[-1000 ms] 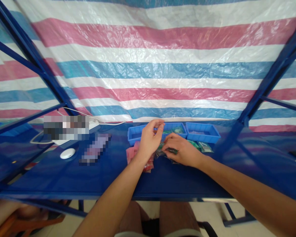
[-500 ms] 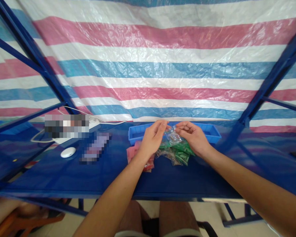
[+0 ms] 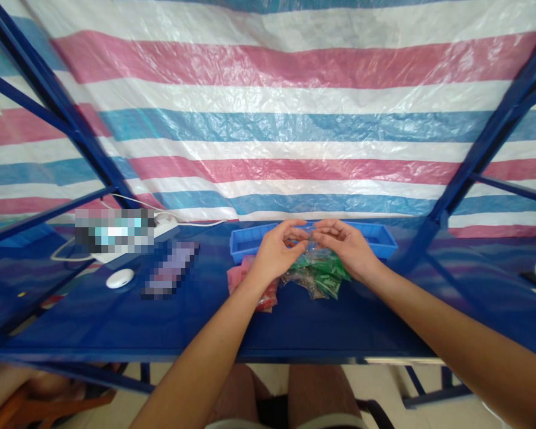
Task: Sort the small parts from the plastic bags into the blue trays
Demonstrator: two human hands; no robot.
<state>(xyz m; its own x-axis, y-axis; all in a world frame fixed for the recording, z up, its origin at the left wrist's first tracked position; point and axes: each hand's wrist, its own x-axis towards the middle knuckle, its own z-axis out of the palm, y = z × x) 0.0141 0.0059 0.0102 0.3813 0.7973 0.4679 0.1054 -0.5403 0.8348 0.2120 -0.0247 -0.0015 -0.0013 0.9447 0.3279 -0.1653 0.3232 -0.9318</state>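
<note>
Between my two hands is a small clear plastic bag, its contents blurred. My left hand pinches its left top edge with thumb and fingers. On the other side, my right hand has thumb and fingertips closed on the bag's right top edge. Below them lie green plastic bags and clear bags of small parts. Pink-red bags rest under my left wrist, partly covered by it. Behind the hands stands a long blue tray, its middle hidden by my hands.
On the blue table, a white oval object and a blurred-out phone-shaped thing lie to the left. Farther back are a white power strip and cables. Blue metal posts and a striped tarp stand behind.
My left thumb has shifted right and my hands have come closer together at the clear bag's top. The bag hangs less plainly in view. The whole view has shifted slightly.
</note>
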